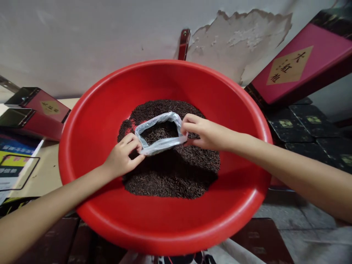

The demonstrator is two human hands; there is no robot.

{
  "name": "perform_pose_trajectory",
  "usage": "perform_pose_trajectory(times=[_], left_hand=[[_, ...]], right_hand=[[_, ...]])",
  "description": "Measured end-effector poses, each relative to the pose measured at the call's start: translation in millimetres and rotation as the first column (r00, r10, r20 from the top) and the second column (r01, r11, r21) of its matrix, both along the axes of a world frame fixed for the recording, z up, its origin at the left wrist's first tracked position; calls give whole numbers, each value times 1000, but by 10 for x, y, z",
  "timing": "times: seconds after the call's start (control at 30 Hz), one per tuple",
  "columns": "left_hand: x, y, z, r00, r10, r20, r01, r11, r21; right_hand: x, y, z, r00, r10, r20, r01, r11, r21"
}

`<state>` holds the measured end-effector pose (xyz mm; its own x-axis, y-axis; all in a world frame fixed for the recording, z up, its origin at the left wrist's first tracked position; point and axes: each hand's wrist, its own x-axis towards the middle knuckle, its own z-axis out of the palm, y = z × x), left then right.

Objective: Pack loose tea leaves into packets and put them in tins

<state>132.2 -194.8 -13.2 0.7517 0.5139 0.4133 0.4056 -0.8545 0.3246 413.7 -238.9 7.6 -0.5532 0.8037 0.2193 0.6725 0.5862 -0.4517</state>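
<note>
A large red plastic basin (90,183) holds a heap of dark loose tea leaves (170,183). Above the heap, a clear plastic bag (162,146) stands with its mouth spread wide, and tea leaves show inside it. My left hand (125,156) pinches the bag's near left corner between thumb and fingers. On the opposite side, my right hand (199,131) grips the right edge of the rim with closed fingers. The lower part of the bag is hidden from this angle.
Tall pink and black tea tins (299,62) stand at the right, beside several dark square tins (286,126). Two similar tins (46,110) are left of the basin, near a printed sheet (16,161). Behind rises a wall (96,40) with peeling plaster.
</note>
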Motion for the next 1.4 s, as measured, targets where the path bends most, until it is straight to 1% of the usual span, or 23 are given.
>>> perform_pose_trajectory(times=[0.1, 0.17, 0.33, 0.4, 0.47, 0.53, 0.6, 0.63, 0.7, 0.73, 0.8, 0.87, 0.9, 0.93, 0.97, 1.0, 1.03, 1.07, 1.13, 1.17, 1.23, 1.3, 1.4], left_hand=[[-38, 15, -66, 992, -121, -27, 123, 988, 95], [-34, 55, -88, 987, -153, -41, 158, 969, 188], [-16, 199, -166, 970, -207, -127, 242, 847, 474], [-13, 247, -205, 964, -202, -172, 264, 800, 539], [-3, 285, -237, 950, -227, -215, 311, 757, 575], [13, 315, -257, 939, -255, -229, 343, 720, 603], [27, 341, -270, 938, -265, -223, 346, 707, 616], [31, 353, -276, 940, -264, -218, 342, 711, 614], [32, 368, -285, 941, -261, -215, 338, 731, 593], [30, 368, -286, 940, -264, -213, 340, 741, 579], [30, 346, -274, 933, -289, -213, 359, 772, 525], [46, 291, -237, 929, -317, -192, 370, 832, 414], [65, 256, -210, 943, -296, -151, 330, 884, 331], [94, 221, -180, 972, -220, -79, 233, 945, 229], [132, 191, -149, 997, -82, 14, 80, 991, 105], [178, 170, -119, 990, 99, 101, -96, 995, -39], [230, 160, -93, 948, 283, 149, -255, 950, -183], [284, 162, -73, 888, 433, 156, -375, 877, -301], [382, 194, -52, 795, 596, 109, -503, 750, -431], [417, 217, -50, 779, 622, 77, -526, 716, -459], [456, 260, -52, 783, 622, 33, -535, 699, -475], [462, 282, -43, 818, 574, -12, -524, 739, -424], [458, 285, 12, 844, 523, -114, -535, 809, -243]], right_hand=[[-7, -48, -116, 996, 60, 61, -76, 954, 291], [-19, -42, -174, 997, 19, 81, -52, 904, 425], [-44, 26, -355, 976, -179, 121, 96, 861, 500], [-39, 64, -474, 958, -194, 210, 93, 907, 410], [-26, 109, -588, 957, -180, 227, 140, 973, 183], [-11, 157, -643, 964, -198, 176, 207, 978, -32], [-2, 206, -604, 941, -326, 92, 338, 921, -193], [-2, 229, -549, 902, -431, 35, 423, 865, -271], [-17, 271, -390, 771, -625, -122, 518, 727, -452], [-35, 289, -301, 703, -681, -205, 512, 685, -517], [-99, 323, -147, 674, -671, -309, 471, 712, -521], [-192, 353, -62, 746, -607, -275, 457, 766, -452], [-242, 368, -48, 778, -590, -216, 468, 774, -426], [-291, 381, -50, 800, -580, -151, 482, 772, -414], [-334, 393, -62, 811, -578, -88, 499, 763, -410], [-369, 403, -78, 812, -582, -43, 518, 754, -404], [-394, 412, -92, 808, -589, -25, 536, 752, -384], [-410, 420, -99, 806, -591, -34, 546, 764, -345], [-421, 437, -88, 824, -559, -96, 534, 822, -198], [-422, 449, -70, 844, -522, -122, 510, 852, -115], [-425, 483, -23, 896, -427, -118, 429, 903, -9], [-435, 530, 22, 928, -366, -73, 368, 930, 9], [-444, 609, 64, 932, -362, 5, 362, 932, -1]])
